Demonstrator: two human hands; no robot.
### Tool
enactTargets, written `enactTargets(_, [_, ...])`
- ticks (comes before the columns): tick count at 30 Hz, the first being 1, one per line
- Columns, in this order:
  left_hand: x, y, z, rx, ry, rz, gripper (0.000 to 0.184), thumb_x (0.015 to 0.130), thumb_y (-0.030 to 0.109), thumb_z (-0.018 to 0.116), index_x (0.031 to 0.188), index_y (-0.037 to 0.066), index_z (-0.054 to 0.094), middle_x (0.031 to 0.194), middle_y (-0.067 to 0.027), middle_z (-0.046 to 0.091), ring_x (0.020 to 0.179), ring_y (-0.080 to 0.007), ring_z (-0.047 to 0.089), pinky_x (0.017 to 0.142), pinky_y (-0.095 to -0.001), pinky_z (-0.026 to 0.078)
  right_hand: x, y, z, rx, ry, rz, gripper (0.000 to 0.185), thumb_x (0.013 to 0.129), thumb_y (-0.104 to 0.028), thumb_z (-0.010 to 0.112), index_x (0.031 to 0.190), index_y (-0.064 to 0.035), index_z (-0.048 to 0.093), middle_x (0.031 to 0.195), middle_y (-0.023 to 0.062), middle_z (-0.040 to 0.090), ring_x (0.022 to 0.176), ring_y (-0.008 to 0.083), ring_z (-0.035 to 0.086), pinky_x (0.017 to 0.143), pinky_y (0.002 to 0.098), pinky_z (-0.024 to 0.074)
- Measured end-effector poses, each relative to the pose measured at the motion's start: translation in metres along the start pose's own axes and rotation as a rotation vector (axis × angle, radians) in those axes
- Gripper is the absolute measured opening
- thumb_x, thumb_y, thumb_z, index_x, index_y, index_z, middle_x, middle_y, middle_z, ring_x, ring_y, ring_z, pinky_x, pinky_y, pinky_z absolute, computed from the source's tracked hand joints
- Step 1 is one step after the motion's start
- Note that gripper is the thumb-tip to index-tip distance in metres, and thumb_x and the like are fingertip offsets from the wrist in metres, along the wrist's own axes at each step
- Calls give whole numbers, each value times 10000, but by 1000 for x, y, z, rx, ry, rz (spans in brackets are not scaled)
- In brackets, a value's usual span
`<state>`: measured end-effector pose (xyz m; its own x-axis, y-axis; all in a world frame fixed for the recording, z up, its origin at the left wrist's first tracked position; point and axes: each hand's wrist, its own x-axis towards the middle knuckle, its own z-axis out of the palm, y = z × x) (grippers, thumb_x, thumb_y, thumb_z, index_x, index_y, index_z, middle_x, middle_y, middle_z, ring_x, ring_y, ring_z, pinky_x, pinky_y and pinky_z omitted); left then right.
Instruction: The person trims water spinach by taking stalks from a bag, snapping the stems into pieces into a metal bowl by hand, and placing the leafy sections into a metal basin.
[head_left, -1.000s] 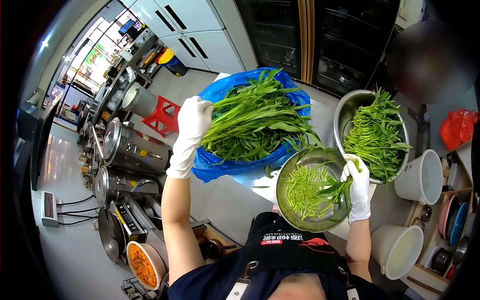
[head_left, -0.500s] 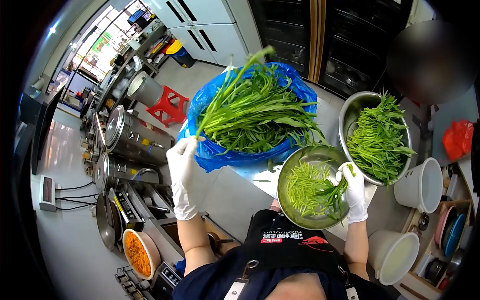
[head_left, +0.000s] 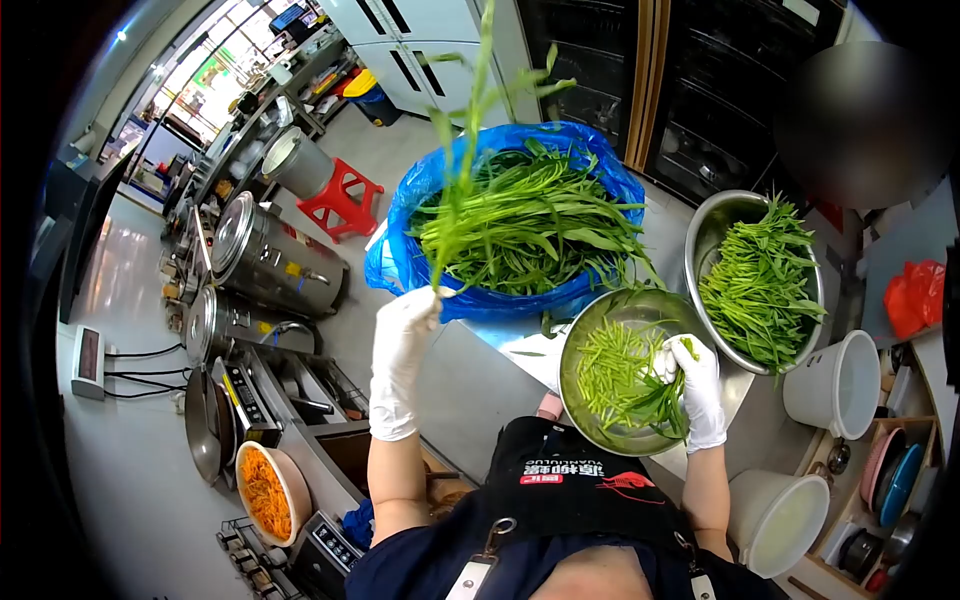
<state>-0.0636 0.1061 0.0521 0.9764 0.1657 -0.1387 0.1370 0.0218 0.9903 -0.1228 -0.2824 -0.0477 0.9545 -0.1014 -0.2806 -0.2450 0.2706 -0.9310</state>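
My gloved left hand (head_left: 403, 345) pinches the lower end of a long leafy green stalk (head_left: 464, 165), which stands up from it, its top blurred by motion. Behind the stalk lies a heap of water spinach (head_left: 540, 225) in a blue plastic bag (head_left: 405, 262). My gloved right hand (head_left: 700, 390) is closed round a small bunch of water spinach leaves and stems (head_left: 655, 408) over a metal bowl (head_left: 580, 330). Short cut stem pieces (head_left: 612, 365) lie in that bowl. Just to its right is a larger steel basin (head_left: 697, 235) with bundled green shoots (head_left: 760, 290).
White buckets (head_left: 835, 380) stand at the right, near shelves with pans (head_left: 900, 475). Large steel pots (head_left: 275, 255), a red stool (head_left: 345, 198) and a tub of shredded orange food (head_left: 268, 495) are on the left. A red plastic bag (head_left: 915, 298) lies far right.
My left hand has moved right and swung the stalk upright, away from over the heap. The right hand stays at the bowl, its bunch slightly shifted. The view has shifted slightly.
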Motion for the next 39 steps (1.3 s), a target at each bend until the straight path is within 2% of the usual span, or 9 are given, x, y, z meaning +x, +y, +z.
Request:
enactTargets(6, [-6, -44, 1, -274, -77, -102, 303, 868, 152, 645, 1058, -84, 654, 807, -10, 607, 667, -93, 478, 637, -233, 369, 0, -11, 19, -168, -72, 10, 115, 926, -103, 598, 952, 5, 627, 667, 4, 555, 567, 63, 491, 539, 210, 394])
enactTargets(18, [-25, -60, 10, 17, -61, -14, 308, 881, 201, 675, 1062, -49, 689, 862, -3, 616, 732, -77, 479, 687, -215, 372, -1, -11, 63, -467, -170, 41, 141, 891, -139, 636, 976, -28, 654, 761, 21, 624, 632, 85, 556, 585, 229, 437])
enactTargets(21, [-30, -57, 19, 60, -88, -8, 282, 884, 183, 664, 1063, -32, 701, 847, 9, 608, 728, -74, 477, 685, -215, 375, 5, -10, 81, -680, -172, -510, 129, 857, -110, 659, 944, -14, 658, 813, 71, 643, 702, 176, 613, 640, 281, 476])
enactTargets(23, [-35, -48, 31, 62, -96, -21, 251, 878, 153, 658, 1055, -16, 713, 837, 22, 599, 721, -68, 470, 682, -212, 370, 5, -22, 105, -698, -201, -572, 134, 825, -83, 682, 941, -19, 663, 847, 129, 641, 753, 274, 640, 670, 319, 501])
enactTargets(25, [-37, -46, 37, 58, -126, -19, 244, 875, 146, 658, 1054, -10, 716, 834, 26, 596, 719, -62, 465, 680, -210, 365, 8, -27, 128, -699, -260, -776, 163, 807, -38, 676, 970, -29, 670, 832, 112, 643, 725, 240, 645, 647, 304, 508])
enactTargets(26, [-37, -43, 38, 55, -135, -71, 252, 850, 138, 685, 1051, -10, 719, 988, -48, 696, 901, -114, 592, 856, -266, 442, 12, -31, 137, -774, -297, -925, 239, 772, -67, 696, 1008, -54, 666, 839, 95, 641, 721, 245, 645, 623, 314, 512])
enactTargets(29, [-38, -48, 43, 13, -134, -89, 250, 838, 109, 692, 1051, -21, 713, 984, -54, 698, 914, -117, 601, 858, -269, 451, 18, -40, 160, -989, -374, -1264, 360, 751, -157, 666, 1103, -88, 652, 820, 42, 599, 648, 191, 593, 545, 312, 478])
enactTargets(34, [-37, -60, 44, 32, -131, -74, 260, 844, 99, 695, 1070, -29, 702, 948, -40, 696, 860, -90, 598, 786, -241, 456, 33, -35, 169, -1269, -499, -1378, 365, 810, -199, 606, 1144, -53, 624, 753, 12, 497, 655, 161, 542, 546, 292, 434])
enactTargets(39, [-38, -65, 53, -34, -106, -87, 287, 854, 109, 694, 1099, -39, 686, 914, -23, 683, 803, -72, 573, 736, -224, 446, 33, -27, 168, -1209, -374, -1412, 347, 789, -222, 635, 1091, -52, 635, 791, 23, 536, 647, 160, 544, 539, 295, 427])
